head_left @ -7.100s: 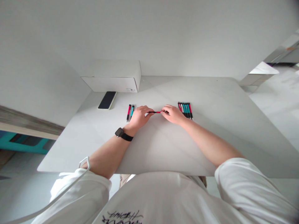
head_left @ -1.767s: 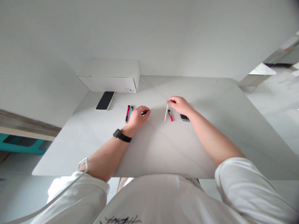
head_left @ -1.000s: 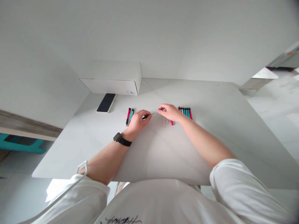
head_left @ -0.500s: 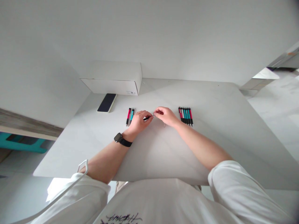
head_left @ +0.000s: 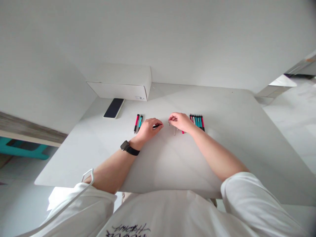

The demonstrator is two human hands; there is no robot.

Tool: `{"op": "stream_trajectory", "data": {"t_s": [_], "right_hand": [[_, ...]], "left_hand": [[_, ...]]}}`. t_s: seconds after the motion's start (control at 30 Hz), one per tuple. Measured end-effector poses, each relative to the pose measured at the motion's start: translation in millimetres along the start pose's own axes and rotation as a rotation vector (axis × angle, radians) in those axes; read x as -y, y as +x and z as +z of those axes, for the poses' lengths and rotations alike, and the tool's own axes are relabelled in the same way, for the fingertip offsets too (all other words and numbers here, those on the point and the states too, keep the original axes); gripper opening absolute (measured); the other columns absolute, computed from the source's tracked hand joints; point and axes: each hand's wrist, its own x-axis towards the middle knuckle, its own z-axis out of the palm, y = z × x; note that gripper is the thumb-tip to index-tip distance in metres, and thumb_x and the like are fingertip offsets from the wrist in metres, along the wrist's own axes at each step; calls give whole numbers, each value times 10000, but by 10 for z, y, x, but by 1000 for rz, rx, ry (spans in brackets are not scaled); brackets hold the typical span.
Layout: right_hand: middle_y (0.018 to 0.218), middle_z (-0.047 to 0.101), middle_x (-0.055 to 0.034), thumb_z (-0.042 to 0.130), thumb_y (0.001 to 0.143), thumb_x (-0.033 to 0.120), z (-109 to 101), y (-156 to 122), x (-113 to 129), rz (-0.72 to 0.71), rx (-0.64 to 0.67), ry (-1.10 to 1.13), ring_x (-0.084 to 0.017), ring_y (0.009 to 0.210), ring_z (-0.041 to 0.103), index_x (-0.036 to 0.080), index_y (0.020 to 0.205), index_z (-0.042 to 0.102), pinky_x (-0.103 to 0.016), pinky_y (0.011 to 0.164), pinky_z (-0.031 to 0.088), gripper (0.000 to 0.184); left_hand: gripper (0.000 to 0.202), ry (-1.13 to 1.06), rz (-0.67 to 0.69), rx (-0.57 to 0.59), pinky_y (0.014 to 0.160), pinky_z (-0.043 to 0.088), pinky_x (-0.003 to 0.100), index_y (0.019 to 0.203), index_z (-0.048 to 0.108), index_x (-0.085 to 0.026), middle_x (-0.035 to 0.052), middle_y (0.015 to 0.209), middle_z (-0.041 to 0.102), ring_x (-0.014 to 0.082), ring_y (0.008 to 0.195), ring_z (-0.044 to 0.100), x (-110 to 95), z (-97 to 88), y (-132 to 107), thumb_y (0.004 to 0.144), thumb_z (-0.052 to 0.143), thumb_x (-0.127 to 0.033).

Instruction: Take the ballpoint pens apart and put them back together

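Note:
My left hand (head_left: pixel 148 128) is closed around a black pen part (head_left: pixel 156 126), most of which is hidden in the palm and fingers. To its right, my right hand (head_left: pixel 180 122) pinches a tiny dark piece (head_left: pixel 169 123), too small to name. The two hands are slightly apart. Under the right hand lie a thin pale stick like a refill (head_left: pixel 174 131) and a red pen part (head_left: pixel 183 132), both partly covered. A red and black pen (head_left: pixel 136 123) and a teal and black pen (head_left: pixel 140 122) lie left of my left hand.
Several red and teal pens (head_left: pixel 197 121) lie in a row right of my right hand. A phone (head_left: pixel 114 108) rests at the back left, in front of a white box (head_left: pixel 116 89). The white table (head_left: pixel 163 164) meets the wall behind.
My right hand has moved right, away from my left hand, with the tiny piece between its fingers. The red pen part below it has come into sight. My left hand has hardly moved.

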Motion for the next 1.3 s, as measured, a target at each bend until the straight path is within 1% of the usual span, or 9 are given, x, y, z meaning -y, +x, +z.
{"op": "stream_trajectory", "data": {"t_s": [0.1, 0.3, 0.47, 0.6, 0.73, 0.87, 0.97, 1.13, 1.3], "right_hand": [[896, 785, -13, 725, 871, 274, -30, -22, -8, 22, 23, -143, -184, 819, 698, 254, 881, 763, -295, 734, 465, 44], [907, 797, -40, 756, 849, 270, 72, -28, 22, 67, 64, -305, -233, 900, 715, 265, 873, 782, -328, 768, 462, 36], [923, 794, -51, 752, 867, 293, 132, -33, 15, 94, 75, -338, -232, 903, 710, 266, 902, 782, -322, 767, 460, 53], [927, 790, -57, 722, 901, 332, 142, -69, 41, 100, 17, -347, -232, 885, 700, 265, 919, 766, -318, 752, 442, 82], [895, 778, -42, 600, 995, 417, 119, -114, 113, 49, -50, -236, -202, 831, 681, 258, 924, 743, -299, 744, 423, 226], [751, 717, 3, 529, 1020, 532, 117, -152, 189, 45, 66, -34, -162, 668, 616, 245, 900, 723, -277, 639, 380, 366], [650, 646, 24, 513, 1009, 580, 171, -168, 226, 70, 150, 29, -155, 612, 570, 242, 832, 711, -277, 593, 339, 429], [714, 676, 18, 574, 972, 508, 271, -184, 258, 35, 152, 64, -160, 683, 594, 253, 816, 724, -279, 633, 358, 334], [834, 730, 12, 614, 945, 484, 177, -202, 262, 30, 101, 147, -169, 748, 628, 259, 903, 738, -282, 691, 422, 260]], "left_hand": [[157, 3, -27, -17, 845, 532, 351, 992, 742, -222, 50, 952, 755, 203, 885, 692, 21, 6, -6, 990, 644, -345], [202, -31, -82, -52, 865, 532, 348, 1107, 714, -245, 23, 934, 736, 195, 882, 691, 21, 8, -32, 951, 716, -373], [277, -78, -117, -70, 854, 533, 330, 1179, 661, -263, 3, 927, 724, 182, 878, 688, -11, -2, -58, 929, 745, -349], [312, -127, -141, -85, 827, 535, 308, 1195, 644, -261, -1, 927, 716, 173, 881, 689, -27, -9, -73, 918, 764, -341], [360, -142, -158, -80, 787, 529, 293, 1228, 629, -264, -6, 922, 710, 168, 872, 687, -13, 5, -87, 912, 776, -354], [403, -122, -138, -48, 804, 534, 311, 1254, 620, -278, -1, 937, 718, 183, 883, 690, -8, 19, -101, 901, 793, -365], [383, -93, -101, -46, 863, 534, 346, 1239, 622, -283, 0, 935, 722, 197, 894, 695, -23, 19, -109, 902, 796, -337], [369, -1, 0, -37, 973, 514, 409, 1250, 626, -290, 12, 953, 729, 227, 964, 696, -54, 17, -121, 915, 781, -275], [485, 23, 33, -77, 1021, 506, 427, 1326, 595, -284, 34, 1032, 744, 234, 1017, 700, -54, 7, -109, 898, 814, -354]]}}
